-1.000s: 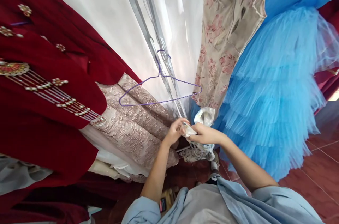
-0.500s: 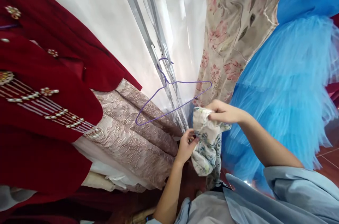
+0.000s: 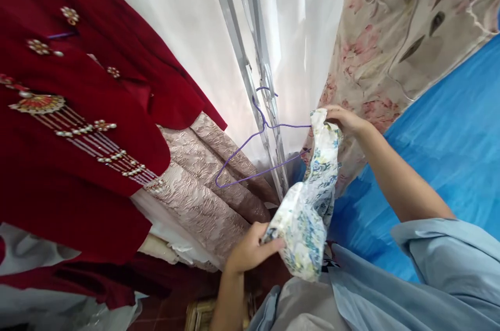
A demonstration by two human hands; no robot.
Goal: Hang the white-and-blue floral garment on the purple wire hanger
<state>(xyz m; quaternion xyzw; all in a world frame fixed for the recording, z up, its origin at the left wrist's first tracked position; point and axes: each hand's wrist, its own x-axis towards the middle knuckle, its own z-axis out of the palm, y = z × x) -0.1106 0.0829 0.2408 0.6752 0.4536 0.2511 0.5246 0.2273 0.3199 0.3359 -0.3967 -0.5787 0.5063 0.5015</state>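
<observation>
A white garment with a blue and yellow floral print (image 3: 302,232) is stretched between my two hands. My left hand (image 3: 250,250) pinches its lower left edge, thumb on top. Higher up, my right hand (image 3: 344,120) grips the garment's upper end at the right side of a purple wire hanger (image 3: 250,177). The hanger hangs by its hook from a grey metal rack post. Its right end is hidden behind the cloth, while its left end is bare.
At left hang a dark red beaded jacket (image 3: 128,91) and a pink brocade skirt (image 3: 199,195). A beige floral dress (image 3: 363,54) and blue fabric (image 3: 441,154) hang at right. White curtain (image 3: 187,13) lies behind the metal posts (image 3: 234,23).
My right hand has risen with the garment onto the hanger's right end. My left hand has moved down and left, spreading the bunched cloth. The view has shifted slightly.
</observation>
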